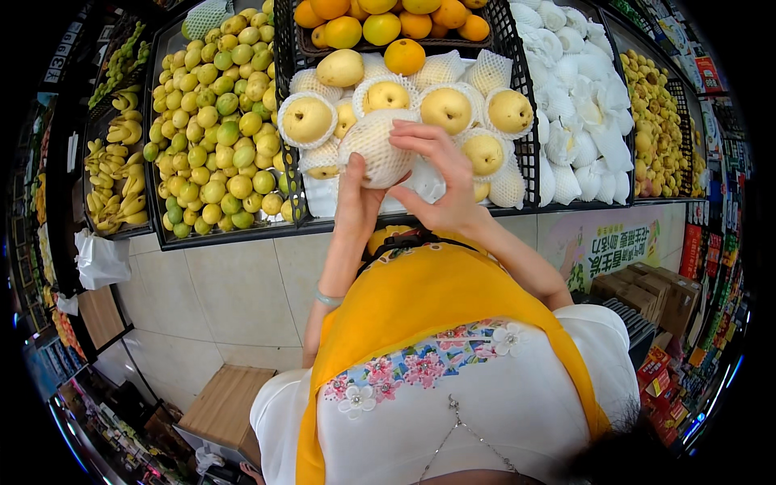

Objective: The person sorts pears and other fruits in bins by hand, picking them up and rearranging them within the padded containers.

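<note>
A round pear point(377, 149) wrapped in white foam netting is held up over the front of a fruit crate. My left hand point(356, 191) grips it from the left and below, thumb up along its side. My right hand point(442, 171) curves around its right side, fingertips resting on the netting near the top. Behind and beside it sit several yellow pears in foam nets, such as one pear point(307, 120) at the left and another pear point(509, 111) at the right. A bare yellow pear point(339, 68) lies farther back next to an orange point(404, 57).
Left of the crate is a bin of yellow-green round fruit point(214, 121), with bananas point(117, 174) beyond it. White-wrapped fruit point(578, 113) fills the bin at right. Oranges point(381, 29) sit in a basket at the back. Cardboard boxes point(647, 291) stand on the floor at right.
</note>
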The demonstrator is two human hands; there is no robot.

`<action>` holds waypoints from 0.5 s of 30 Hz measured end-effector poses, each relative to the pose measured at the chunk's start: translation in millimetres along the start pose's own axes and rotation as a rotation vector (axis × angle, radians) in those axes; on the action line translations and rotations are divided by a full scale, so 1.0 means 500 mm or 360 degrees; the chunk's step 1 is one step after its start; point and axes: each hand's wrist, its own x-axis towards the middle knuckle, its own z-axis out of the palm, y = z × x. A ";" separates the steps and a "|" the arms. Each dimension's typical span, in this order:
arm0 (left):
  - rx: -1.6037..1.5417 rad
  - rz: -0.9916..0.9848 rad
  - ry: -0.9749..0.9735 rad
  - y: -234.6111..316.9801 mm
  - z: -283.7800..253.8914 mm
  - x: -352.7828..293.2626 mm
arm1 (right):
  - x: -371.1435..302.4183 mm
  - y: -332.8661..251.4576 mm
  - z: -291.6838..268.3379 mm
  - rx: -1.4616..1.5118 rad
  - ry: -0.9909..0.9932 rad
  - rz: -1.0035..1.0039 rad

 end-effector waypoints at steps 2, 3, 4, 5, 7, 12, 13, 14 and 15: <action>-0.0065 -0.0027 -0.0017 0.006 0.003 0.005 | 0.001 0.000 -0.003 0.0058 0.0099 0.0163; -0.0120 -0.0018 -0.0040 0.011 0.010 0.008 | 0.004 -0.004 0.003 0.0115 0.0208 0.0390; -0.0174 -0.0003 -0.0064 0.016 0.015 0.011 | 0.009 -0.006 0.006 0.0173 0.0316 0.0612; 0.0017 0.0122 -0.0087 0.017 0.017 0.015 | 0.015 -0.007 0.004 0.0641 0.0191 0.1007; 0.0395 0.0374 -0.0133 0.018 0.021 0.022 | 0.032 -0.008 -0.004 0.1584 -0.0103 0.1769; 0.1224 0.0742 -0.0335 0.044 0.032 0.021 | 0.054 -0.008 -0.003 0.1400 0.0131 0.1161; 0.1139 0.0644 -0.0245 0.048 0.034 0.015 | 0.051 -0.004 0.000 0.1192 0.0207 0.0897; 0.1053 0.0546 -0.0157 0.052 0.034 0.012 | 0.055 -0.005 -0.005 0.0895 0.0214 0.0734; 0.0965 0.0447 -0.0070 0.055 0.037 0.006 | 0.060 -0.008 -0.013 0.0600 0.0221 0.0569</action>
